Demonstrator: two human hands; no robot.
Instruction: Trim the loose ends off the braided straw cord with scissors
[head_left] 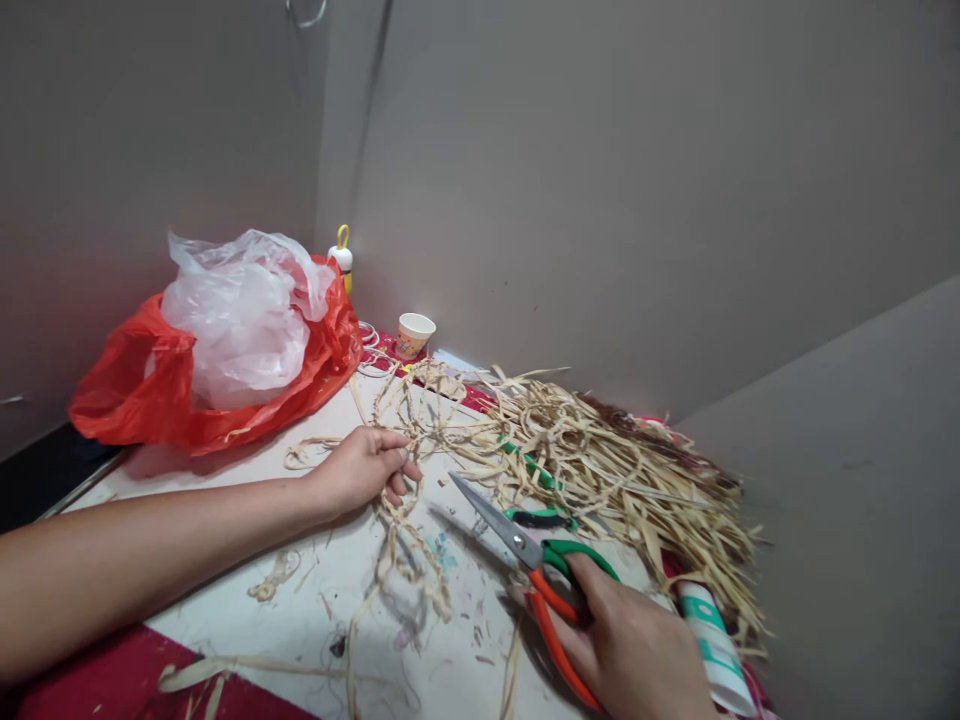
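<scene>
My right hand [630, 640] grips a pair of scissors [517, 540] with one green and one orange handle loop. The blades look closed and point up and left toward my other hand. Curled fingers of my left hand [375, 462] pinch a braided straw cord [401, 515] in the middle of the white board [277, 510]. Loops of this cord spread above and below the fingers, and the lower part hangs toward the front of the board. Exactly which strand lies between my fingertips is partly hidden.
Dry straw strips [622, 450] are heaped at the right, with a green-handled tool [540, 518] beside them. A red plastic bag [150, 380] holding clear plastic [240, 310] stands at the left. Behind are a paper cup [414, 337] and a bottle [341, 258]. A white-green tube [716, 645] lies front right.
</scene>
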